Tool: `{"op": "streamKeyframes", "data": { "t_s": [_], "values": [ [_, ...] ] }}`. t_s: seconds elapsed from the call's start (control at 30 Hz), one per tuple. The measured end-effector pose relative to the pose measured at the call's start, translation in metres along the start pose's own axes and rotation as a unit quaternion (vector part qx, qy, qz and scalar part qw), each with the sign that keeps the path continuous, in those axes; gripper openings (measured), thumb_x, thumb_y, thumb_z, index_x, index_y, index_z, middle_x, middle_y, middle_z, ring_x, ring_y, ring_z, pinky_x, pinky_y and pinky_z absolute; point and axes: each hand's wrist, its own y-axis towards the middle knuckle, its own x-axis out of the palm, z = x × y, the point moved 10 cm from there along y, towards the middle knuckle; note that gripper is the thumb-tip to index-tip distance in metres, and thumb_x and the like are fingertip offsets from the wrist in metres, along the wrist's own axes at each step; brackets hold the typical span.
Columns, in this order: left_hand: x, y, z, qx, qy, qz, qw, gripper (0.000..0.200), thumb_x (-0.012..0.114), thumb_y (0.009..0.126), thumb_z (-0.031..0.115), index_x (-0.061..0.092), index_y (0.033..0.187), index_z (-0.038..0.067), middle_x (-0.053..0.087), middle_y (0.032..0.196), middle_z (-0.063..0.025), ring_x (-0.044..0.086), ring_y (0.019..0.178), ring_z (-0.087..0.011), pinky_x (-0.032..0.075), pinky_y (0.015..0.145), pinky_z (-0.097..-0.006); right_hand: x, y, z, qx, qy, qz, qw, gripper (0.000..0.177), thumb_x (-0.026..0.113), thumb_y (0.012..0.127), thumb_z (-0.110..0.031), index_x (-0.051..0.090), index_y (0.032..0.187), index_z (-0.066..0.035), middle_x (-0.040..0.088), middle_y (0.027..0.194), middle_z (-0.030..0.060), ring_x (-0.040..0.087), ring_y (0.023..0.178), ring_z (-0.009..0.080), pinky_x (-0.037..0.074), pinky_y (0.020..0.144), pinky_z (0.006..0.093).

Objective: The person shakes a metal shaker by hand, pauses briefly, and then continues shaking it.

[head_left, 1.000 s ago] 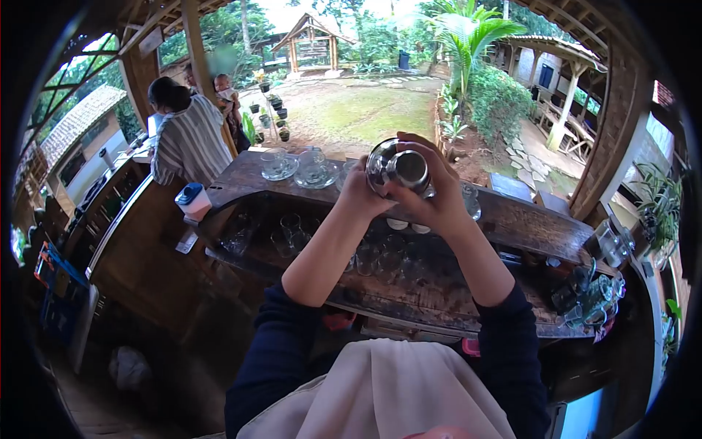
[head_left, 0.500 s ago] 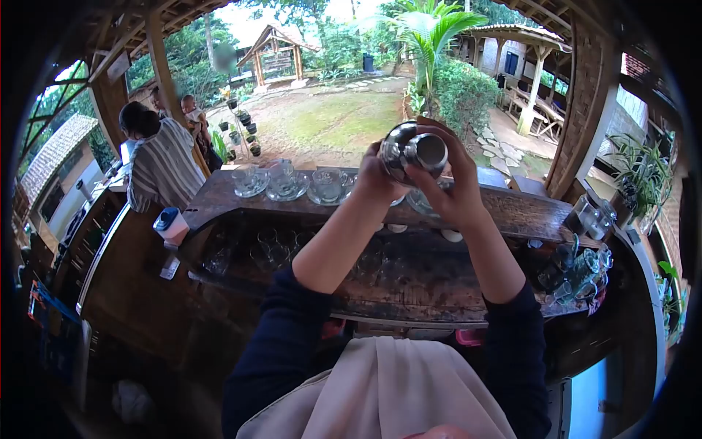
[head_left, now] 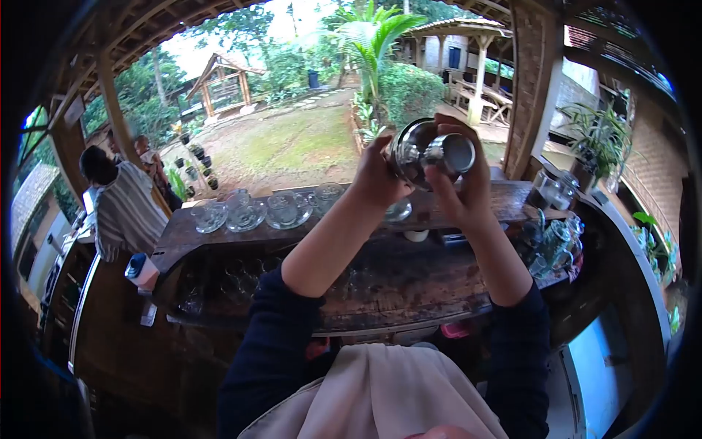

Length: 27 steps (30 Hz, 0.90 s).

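Note:
Both hands are raised above the wooden counter, wrapped round a shiny metal cocktail shaker (head_left: 414, 152). The shaker is tilted so that its round, narrower cap (head_left: 456, 153) faces me. My left hand (head_left: 376, 175) is closed against the left side of its body. From the right, my right hand (head_left: 472, 186) grips it, with the thumb by the cap and the fingers behind. Below and to the left, clear glass cups on saucers (head_left: 287, 210) stand in a row on the counter's raised ledge (head_left: 175, 228).
Glassware (head_left: 552, 249) and a glass jar (head_left: 557, 192) stand at the counter's right end. A box-like container (head_left: 142, 271) sits at the left end. More glasses are on the dim lower shelf. A person in a striped shirt (head_left: 128, 208) stands at the left; others are behind.
My view has turned to the right, so the counter and garden appear further left. Both hands still hold the shaker, which now appears slightly further right in view.

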Motion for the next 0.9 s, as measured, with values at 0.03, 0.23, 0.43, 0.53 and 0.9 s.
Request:
{"op": "streamKeyframes", "data": {
  "t_s": [0.03,0.23,0.43,0.53,0.9],
  "values": [
    [0.009,0.003,-0.002,-0.041,-0.223,0.000,0.974,0.042,0.051,0.084,0.031,0.052,0.114,0.001,0.059,0.110,-0.0139,0.059,0.099,-0.0268,0.047,0.090,-0.0402,-0.005,0.000,-0.023,-0.069,-0.048,-0.023,0.996,0.046,0.070,0.070,-0.018,0.052,0.108,0.002,0.055,0.110,0.0222,0.053,0.107,0.0356,0.043,0.090,0.0406],
    [0.077,0.018,0.073,0.047,-0.406,-0.189,0.893,0.039,0.054,0.090,0.022,0.040,0.123,0.006,0.055,0.113,-0.0134,0.058,0.101,-0.0207,0.050,0.085,-0.0351,-0.024,-0.093,-0.182,-0.643,-0.101,0.035,0.759,0.020,0.067,0.071,-0.016,0.065,0.090,-0.019,0.064,0.096,0.0026,0.061,0.093,0.0158,0.044,0.078,0.0424],
    [0.082,0.078,-0.085,-0.153,-0.301,-0.177,0.925,0.036,0.043,0.094,0.029,0.043,0.123,0.008,0.056,0.116,-0.0139,0.055,0.108,-0.0236,0.044,0.095,-0.0376,-0.083,0.007,-0.050,-0.114,-0.185,0.034,0.976,0.025,0.069,0.068,-0.010,0.062,0.092,-0.006,0.062,0.098,0.0113,0.060,0.097,0.0261,0.046,0.083,0.0415],
    [0.100,0.086,-0.093,-0.179,-0.321,-0.102,0.924,0.042,0.042,0.094,0.036,0.044,0.123,0.005,0.057,0.109,-0.0123,0.055,0.105,-0.0230,0.046,0.092,-0.0361,-0.094,0.016,-0.042,0.030,-0.146,0.056,0.987,0.032,0.070,0.069,-0.015,0.060,0.098,-0.006,0.059,0.105,0.0139,0.059,0.099,0.0280,0.046,0.086,0.0409],
    [0.159,0.125,-0.047,-0.209,-0.575,-0.174,0.772,0.035,0.044,0.090,0.034,0.055,0.108,0.006,0.063,0.093,-0.0107,0.064,0.080,-0.0227,0.055,0.070,-0.0360,-0.090,0.012,-0.097,-0.347,-0.385,-0.120,0.847,0.051,0.070,0.076,-0.018,0.049,0.119,0.000,0.056,0.116,0.0149,0.056,0.106,0.0250,0.046,0.086,0.0351]
  ]
}}
